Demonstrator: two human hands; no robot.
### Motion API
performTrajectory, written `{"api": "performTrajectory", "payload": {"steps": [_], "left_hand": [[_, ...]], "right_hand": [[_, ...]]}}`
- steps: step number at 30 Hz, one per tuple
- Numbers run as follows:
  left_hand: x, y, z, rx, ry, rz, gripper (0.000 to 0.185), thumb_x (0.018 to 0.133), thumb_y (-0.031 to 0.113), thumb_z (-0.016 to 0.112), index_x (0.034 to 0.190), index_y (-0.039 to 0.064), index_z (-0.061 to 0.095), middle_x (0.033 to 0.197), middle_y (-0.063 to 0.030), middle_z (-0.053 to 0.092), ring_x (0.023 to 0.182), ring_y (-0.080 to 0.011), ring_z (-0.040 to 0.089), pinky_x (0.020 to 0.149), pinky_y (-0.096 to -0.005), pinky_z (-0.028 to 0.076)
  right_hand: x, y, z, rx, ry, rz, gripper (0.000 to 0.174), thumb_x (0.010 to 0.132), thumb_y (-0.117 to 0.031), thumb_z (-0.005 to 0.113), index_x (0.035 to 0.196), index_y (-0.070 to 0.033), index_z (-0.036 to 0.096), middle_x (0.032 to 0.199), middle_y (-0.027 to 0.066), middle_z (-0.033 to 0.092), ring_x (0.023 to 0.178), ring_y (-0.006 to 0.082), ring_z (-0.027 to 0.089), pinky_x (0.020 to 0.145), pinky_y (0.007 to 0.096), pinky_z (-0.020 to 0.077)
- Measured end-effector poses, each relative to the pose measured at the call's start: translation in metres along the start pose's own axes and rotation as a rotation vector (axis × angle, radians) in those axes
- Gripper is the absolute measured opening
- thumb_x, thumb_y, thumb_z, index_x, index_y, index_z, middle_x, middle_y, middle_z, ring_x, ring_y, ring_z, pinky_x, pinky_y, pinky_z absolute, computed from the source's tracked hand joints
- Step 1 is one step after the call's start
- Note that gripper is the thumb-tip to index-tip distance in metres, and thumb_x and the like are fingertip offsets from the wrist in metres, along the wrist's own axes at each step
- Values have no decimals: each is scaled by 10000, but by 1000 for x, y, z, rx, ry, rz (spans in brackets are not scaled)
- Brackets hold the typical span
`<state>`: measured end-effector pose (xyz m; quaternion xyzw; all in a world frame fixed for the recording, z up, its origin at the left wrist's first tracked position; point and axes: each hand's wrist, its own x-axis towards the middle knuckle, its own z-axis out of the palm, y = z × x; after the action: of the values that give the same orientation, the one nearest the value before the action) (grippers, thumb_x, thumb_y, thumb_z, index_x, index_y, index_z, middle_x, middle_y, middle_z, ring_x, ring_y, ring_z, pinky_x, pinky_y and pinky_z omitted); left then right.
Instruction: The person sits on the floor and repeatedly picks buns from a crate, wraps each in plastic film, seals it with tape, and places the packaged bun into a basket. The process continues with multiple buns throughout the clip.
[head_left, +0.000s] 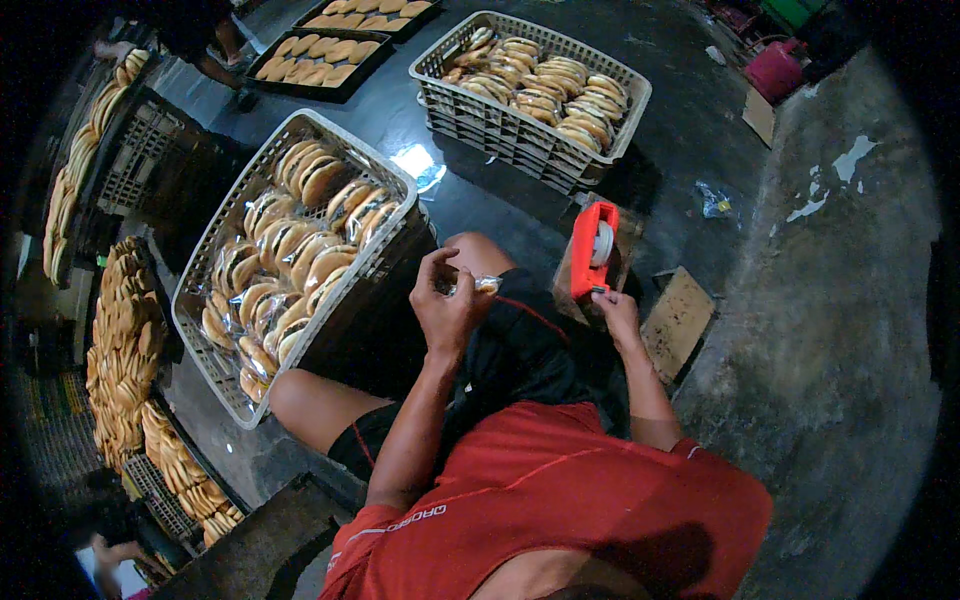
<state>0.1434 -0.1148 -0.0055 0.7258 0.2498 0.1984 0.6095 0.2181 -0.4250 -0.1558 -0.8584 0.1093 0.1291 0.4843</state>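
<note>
My left hand (448, 307) is raised above my lap, its fingers curled around a small clear plastic packet (484, 284). The packet's contents are mostly hidden by the fingers. With thumb and finger, my right hand (619, 315) pinches at the cutter end of a red tape dispenser (585, 251), where the end of the tape sits. A roll of tape (602, 244) is mounted in the dispenser, which stands on a wooden block (568, 279). Left of my knees, a plastic crate (300, 120) holds filled buns in clear wrappers (289, 247).
Ahead stand stacked crates (517, 161) of unwrapped filled buns (551, 82). Black trays (345, 90) of buns lie farther off, near another person's legs (217, 67). Piled buns (124, 352) line the left side. Cardboard (679, 319) lies right of the dispenser. Another person's arm (124, 555) shows lower left.
</note>
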Motion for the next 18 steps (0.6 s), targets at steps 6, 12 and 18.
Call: {"api": "performTrajectory", "payload": {"steps": [6,12,18], "left_hand": [[2,-18,-6,62,82,164,240,832,42,634,1071,19,646,766,-99,629,690,-158,608,669,-308,500],[-5,-21,-9,251,115,297,252,814,61,656,1065,40,643,791,-135,610,665,-262,617,635,-366,506],[-11,-16,-31,223,81,105,254,829,41,608,1079,-1,628,861,-115,658,745,-137,605,701,-318,517]], "right_hand": [[-27,-57,11,-137,-121,-33,260,845,-247,749,794,2,694,683,42,637,653,157,597,664,336,473],[-66,-171,76,349,-527,-484,142,832,-118,721,924,-18,678,1019,78,639,967,176,603,850,315,467],[-92,-220,99,189,-375,-760,174,798,-71,732,952,-18,670,1043,117,627,971,255,620,880,361,479]]}}
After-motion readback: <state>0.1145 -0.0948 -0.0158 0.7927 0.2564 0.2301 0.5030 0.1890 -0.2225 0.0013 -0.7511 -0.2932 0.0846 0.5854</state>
